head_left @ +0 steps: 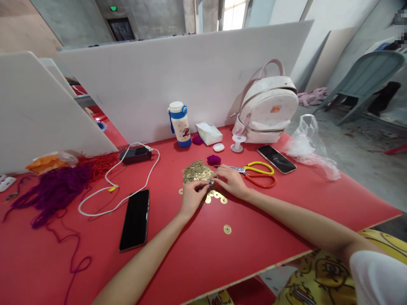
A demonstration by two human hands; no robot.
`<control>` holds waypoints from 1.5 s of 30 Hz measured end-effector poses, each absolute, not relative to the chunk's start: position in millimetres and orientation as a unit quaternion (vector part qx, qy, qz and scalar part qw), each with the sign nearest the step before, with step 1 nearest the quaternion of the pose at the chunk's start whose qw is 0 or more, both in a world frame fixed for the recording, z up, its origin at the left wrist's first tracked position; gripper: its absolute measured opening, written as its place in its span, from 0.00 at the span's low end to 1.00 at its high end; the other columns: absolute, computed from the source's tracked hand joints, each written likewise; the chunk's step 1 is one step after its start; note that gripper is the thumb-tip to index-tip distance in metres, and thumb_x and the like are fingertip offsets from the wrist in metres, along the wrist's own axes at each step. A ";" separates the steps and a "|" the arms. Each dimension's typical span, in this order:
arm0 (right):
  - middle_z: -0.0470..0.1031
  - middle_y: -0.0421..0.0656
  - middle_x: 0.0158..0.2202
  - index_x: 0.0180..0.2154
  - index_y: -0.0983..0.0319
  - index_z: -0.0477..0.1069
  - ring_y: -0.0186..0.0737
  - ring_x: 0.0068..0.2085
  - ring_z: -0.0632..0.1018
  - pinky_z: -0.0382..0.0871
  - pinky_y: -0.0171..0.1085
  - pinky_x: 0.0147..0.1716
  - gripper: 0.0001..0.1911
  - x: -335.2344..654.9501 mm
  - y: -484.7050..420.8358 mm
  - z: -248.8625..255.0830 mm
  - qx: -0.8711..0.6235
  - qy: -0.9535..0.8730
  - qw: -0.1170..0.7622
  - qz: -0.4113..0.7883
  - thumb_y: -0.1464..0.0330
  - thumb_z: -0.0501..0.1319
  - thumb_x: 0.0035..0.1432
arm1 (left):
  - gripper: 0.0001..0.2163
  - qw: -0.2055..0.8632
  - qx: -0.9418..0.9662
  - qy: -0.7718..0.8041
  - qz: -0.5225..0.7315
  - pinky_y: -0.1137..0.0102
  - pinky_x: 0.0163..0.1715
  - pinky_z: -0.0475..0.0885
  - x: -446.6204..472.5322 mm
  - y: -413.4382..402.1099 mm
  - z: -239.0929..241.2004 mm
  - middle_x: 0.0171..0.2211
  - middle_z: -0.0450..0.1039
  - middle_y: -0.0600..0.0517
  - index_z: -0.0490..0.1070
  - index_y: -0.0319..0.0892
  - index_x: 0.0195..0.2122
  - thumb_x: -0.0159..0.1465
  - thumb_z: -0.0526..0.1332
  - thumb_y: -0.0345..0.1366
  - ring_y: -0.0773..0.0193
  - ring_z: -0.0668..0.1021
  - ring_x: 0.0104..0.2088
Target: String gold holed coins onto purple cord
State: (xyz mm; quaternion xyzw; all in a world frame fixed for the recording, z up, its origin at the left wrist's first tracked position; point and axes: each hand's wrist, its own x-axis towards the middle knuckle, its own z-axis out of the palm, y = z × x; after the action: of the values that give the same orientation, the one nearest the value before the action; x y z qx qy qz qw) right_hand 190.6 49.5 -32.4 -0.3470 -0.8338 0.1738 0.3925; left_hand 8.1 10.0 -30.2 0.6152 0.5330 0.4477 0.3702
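Note:
Both my hands meet over the middle of a red table [254, 237]. My left hand [191, 196] and my right hand [231, 180] pinch a small object between their fingertips; it is too small to name. Just beyond them lies a pile of brass coins with holes [195, 171]. A few loose coins [216, 195] lie under my hands, and a single coin [227, 229] sits nearer to me. A small ball of purple yarn [214, 159] rests behind my right hand. Scissors with yellow and orange handles [259, 174] lie right of it.
A black phone [135, 219] lies at left, another phone [276, 159] at right. A power bank with white cable [135, 155], purple and red yarn [54, 188], a bottle [179, 124], tissue pack [208, 133], spool [238, 143], white backpack [267, 109] and plastic bag [307, 146] stand around. White dividers enclose the table.

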 end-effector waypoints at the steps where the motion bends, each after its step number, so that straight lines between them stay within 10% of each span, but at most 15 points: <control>1: 0.76 0.44 0.31 0.34 0.61 0.74 0.41 0.35 0.73 0.67 0.38 0.36 0.07 190.4 49.1 -31.9 -0.345 -0.833 0.395 0.175 0.68 0.59 0.64 | 0.05 0.371 0.614 0.533 0.449 0.68 0.34 0.74 8.0 9.9 -30.0 0.30 0.82 0.49 0.80 0.41 0.30 0.55 0.64 0.32 0.60 0.81 0.32; 45: 0.78 0.44 0.33 0.34 0.59 0.77 0.43 0.38 0.73 0.69 0.41 0.38 0.06 190.4 49.7 -28.3 -0.295 -0.835 0.411 0.217 0.66 0.62 0.62 | 0.05 0.406 0.561 0.529 0.491 0.70 0.32 0.73 4.8 11.0 -33.3 0.30 0.80 0.48 0.79 0.40 0.29 0.54 0.65 0.35 0.61 0.80 0.30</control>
State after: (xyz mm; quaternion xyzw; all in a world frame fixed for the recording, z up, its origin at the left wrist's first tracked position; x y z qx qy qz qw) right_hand 190.4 49.7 -28.3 -0.2948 -0.8350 0.2165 0.4112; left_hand 4.8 11.0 -33.3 0.5607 0.5289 0.4909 0.4060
